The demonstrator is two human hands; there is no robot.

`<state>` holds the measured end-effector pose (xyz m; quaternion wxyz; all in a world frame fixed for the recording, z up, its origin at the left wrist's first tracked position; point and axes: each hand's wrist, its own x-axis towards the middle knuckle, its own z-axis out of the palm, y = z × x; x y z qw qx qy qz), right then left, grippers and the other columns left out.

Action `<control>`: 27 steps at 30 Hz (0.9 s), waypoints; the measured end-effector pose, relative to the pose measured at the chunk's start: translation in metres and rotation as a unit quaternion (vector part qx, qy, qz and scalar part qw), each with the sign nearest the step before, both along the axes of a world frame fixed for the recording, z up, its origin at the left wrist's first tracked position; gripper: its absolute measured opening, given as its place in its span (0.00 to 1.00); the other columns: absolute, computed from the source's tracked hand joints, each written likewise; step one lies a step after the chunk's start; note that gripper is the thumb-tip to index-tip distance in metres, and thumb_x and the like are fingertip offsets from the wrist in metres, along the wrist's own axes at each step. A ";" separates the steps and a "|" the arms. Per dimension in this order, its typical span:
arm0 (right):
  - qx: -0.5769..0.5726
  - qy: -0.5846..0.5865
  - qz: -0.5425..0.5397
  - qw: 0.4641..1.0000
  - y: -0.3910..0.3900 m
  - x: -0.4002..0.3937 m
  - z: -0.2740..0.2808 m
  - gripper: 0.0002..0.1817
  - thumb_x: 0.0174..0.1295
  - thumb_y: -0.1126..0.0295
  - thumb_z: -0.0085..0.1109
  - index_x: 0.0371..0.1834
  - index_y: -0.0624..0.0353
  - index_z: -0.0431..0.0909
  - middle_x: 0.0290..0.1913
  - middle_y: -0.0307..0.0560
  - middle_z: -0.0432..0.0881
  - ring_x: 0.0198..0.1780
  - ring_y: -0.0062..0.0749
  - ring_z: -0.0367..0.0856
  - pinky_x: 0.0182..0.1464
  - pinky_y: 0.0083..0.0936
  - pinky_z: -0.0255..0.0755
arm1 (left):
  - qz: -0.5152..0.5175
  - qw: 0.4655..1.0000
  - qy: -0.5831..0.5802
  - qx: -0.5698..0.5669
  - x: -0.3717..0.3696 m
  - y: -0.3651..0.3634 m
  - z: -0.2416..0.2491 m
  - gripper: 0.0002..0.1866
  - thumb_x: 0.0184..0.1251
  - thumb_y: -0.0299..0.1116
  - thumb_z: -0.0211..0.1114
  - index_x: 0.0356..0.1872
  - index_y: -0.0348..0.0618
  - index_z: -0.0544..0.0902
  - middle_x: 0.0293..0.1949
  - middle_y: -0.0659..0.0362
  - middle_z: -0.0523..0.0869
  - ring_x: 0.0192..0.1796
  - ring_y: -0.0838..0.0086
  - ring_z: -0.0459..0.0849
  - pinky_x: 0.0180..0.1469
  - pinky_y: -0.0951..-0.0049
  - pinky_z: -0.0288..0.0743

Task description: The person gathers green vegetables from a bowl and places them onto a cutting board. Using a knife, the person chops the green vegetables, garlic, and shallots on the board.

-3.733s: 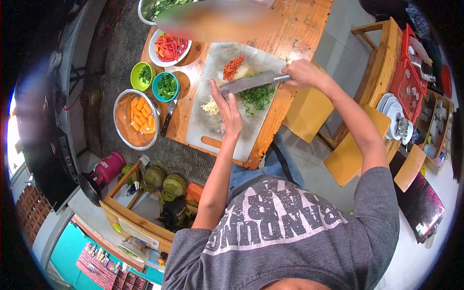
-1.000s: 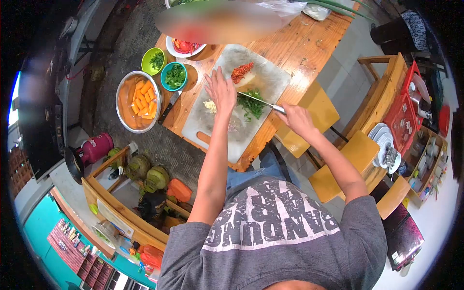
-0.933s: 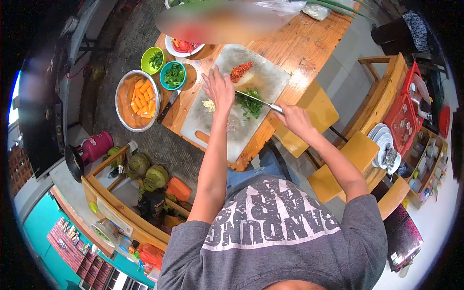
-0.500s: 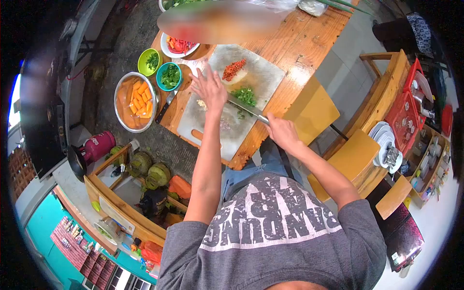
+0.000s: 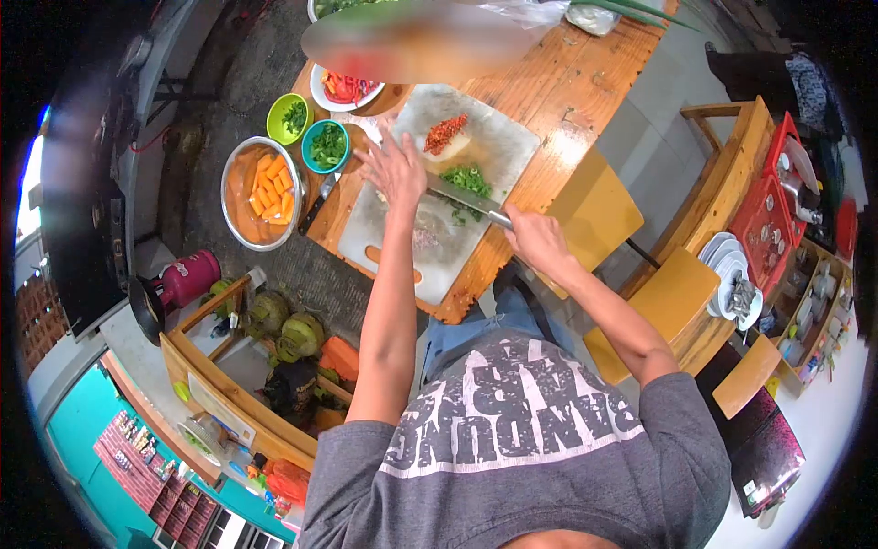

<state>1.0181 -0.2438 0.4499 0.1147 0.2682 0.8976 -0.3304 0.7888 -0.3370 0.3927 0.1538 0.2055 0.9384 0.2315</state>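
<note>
My right hand (image 5: 537, 241) is wrapped round the handle of a knife (image 5: 468, 200). Its blade lies low across the white cutting board (image 5: 508, 137), along the near side of a heap of chopped green herbs (image 5: 466, 179). Over the blade's far end is my left hand (image 5: 396, 171), fingers stretched and spread; whether its palm touches the blade is hidden. Farther up the board sits a small pile of chopped red chili (image 5: 445, 133). Pale minced bits (image 5: 425, 238) lie near the board's orange-rimmed handle slot.
Left of the board stand a teal bowl (image 5: 326, 146) and a lime bowl (image 5: 290, 119) of greens, and a metal bowl (image 5: 229, 215) of orange pieces. A second knife (image 5: 318, 203) lies beside them. A white bowl (image 5: 319, 94) holds red slices. Yellow chairs (image 5: 599, 210) stand at right.
The view has shifted slightly. My left hand stays spread over the blade's end and my right hand keeps its grip on the knife; little else differs.
</note>
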 end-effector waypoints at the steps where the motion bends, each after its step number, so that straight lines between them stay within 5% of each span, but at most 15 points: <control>1: 0.006 -0.003 0.000 1.000 0.004 0.000 -0.008 0.10 0.60 0.67 0.60 0.41 0.57 0.73 0.28 0.57 0.82 0.34 0.57 0.84 0.35 0.52 0.75 | 0.007 0.999 -0.030 0.019 -0.005 0.003 -0.002 0.35 0.78 0.57 0.37 0.78 0.48 0.52 0.76 0.34 0.49 0.78 0.39 0.39 0.73 0.33 0.30; 11: 0.012 0.018 0.016 1.000 0.019 0.002 -0.007 0.11 0.62 0.63 0.60 0.42 0.56 0.74 0.26 0.58 0.82 0.31 0.58 0.83 0.33 0.51 0.75 | 0.049 0.985 -0.166 0.002 -0.012 -0.001 0.001 0.45 0.72 0.69 0.29 0.78 0.45 0.48 0.75 0.37 0.53 0.78 0.44 0.48 0.75 0.37 0.32; 20: 0.026 0.009 0.030 0.999 -0.004 0.028 -0.017 0.13 0.62 0.64 0.60 0.43 0.60 0.74 0.25 0.59 0.81 0.30 0.58 0.83 0.32 0.52 0.75 | -0.062 0.987 -0.090 -0.117 0.002 -0.017 0.010 0.51 0.67 0.73 0.38 0.78 0.43 0.46 0.69 0.37 0.65 0.74 0.48 0.61 0.76 0.41 0.32; 27: 0.022 0.015 0.033 0.999 -0.015 0.043 -0.012 0.12 0.62 0.64 0.60 0.41 0.60 0.75 0.23 0.59 0.81 0.28 0.59 0.83 0.31 0.51 0.75 | -0.036 0.989 -0.101 -0.100 0.025 -0.032 0.016 0.48 0.68 0.72 0.38 0.79 0.47 0.45 0.72 0.35 0.60 0.76 0.44 0.54 0.76 0.40 0.31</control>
